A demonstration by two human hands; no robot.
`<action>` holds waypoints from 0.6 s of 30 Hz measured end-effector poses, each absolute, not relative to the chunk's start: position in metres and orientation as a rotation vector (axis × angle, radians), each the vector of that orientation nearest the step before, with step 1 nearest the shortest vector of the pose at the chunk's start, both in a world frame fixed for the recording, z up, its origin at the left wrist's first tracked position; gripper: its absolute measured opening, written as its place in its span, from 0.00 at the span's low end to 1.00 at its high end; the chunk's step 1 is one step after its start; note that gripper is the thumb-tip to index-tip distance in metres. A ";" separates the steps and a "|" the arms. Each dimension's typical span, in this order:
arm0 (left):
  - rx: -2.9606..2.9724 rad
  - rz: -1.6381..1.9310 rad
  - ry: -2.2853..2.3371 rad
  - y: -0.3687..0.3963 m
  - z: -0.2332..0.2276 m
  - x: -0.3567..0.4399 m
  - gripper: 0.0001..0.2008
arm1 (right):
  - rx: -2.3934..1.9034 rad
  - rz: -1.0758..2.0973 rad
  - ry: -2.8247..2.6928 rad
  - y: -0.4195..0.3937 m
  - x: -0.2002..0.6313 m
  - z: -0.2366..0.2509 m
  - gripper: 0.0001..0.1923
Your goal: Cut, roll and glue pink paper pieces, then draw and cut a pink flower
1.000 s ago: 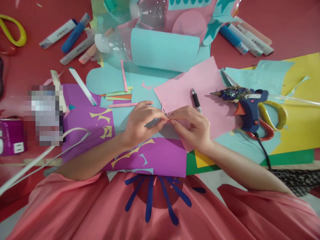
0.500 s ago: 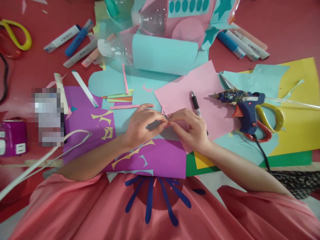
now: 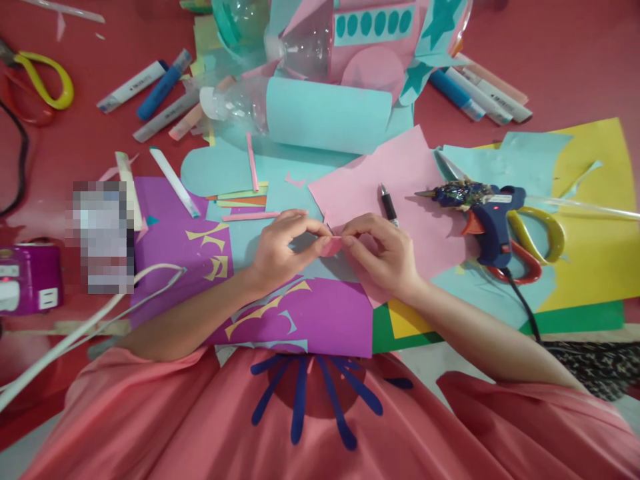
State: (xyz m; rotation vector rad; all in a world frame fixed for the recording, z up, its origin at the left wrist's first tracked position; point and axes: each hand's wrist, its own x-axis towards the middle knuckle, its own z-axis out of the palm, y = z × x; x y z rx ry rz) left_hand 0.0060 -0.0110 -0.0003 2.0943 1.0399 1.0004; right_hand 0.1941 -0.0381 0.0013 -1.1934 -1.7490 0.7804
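Observation:
A small piece of pink paper (image 3: 331,247) is pinched between my two hands, its upper edge showing between the fingertips. My left hand (image 3: 290,248) grips its left end with thumb and forefinger. On the other end, my right hand (image 3: 383,253) is closed in the same way. Below them lie light blue paper and a purple sheet (image 3: 345,313) with yellow and blue scraps. A pink sheet (image 3: 360,173) spreads behind my right hand, with a black pen (image 3: 388,204) on it. Pink paper strips (image 3: 251,162) rest beyond my left hand.
A blue glue gun (image 3: 495,223) lies at right over yellow-and-red scissors (image 3: 543,233). Behind stands a plastic bottle wrapped in light blue paper (image 3: 327,113). Markers (image 3: 163,83) lie at both sides. A white cable (image 3: 90,313) crosses the left, near a purple power adapter (image 3: 33,280).
My fingertips have drawn slightly apart, and more of the pink paper shows between them. The view has shifted a little; the things on the table stay in place.

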 end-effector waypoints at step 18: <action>2.301 1.074 1.493 0.034 -0.002 -0.026 0.12 | -1.324 0.881 -1.503 -0.033 0.199 0.011 0.08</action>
